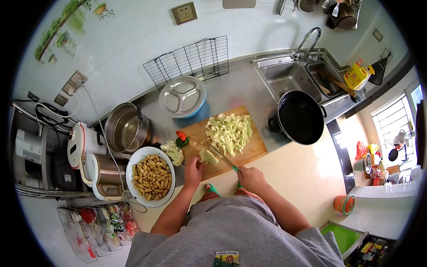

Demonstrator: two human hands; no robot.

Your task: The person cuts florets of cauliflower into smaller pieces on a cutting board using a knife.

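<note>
My right hand (252,179) is closed round the handle of a kitchen knife (221,155), its blade slanting up and left over the wooden cutting board (253,150). At the board's near left edge, my left hand (194,171) has its fingers curled against a piece of cauliflower (207,156) beside the blade. A heap of cut cauliflower (229,133) covers the board's upper middle. Left of the board sits a larger cauliflower chunk (172,152). Red and green peppers (181,139) lie at the board's left edge.
A white bowl of peanuts (151,177) and a steel pot (128,128) stand left. Behind the board is a divided steel tray (183,97) on a blue bowl. A black pot (301,117) sits right, in front of the sink (284,75). A wire rack (189,61) leans on the wall.
</note>
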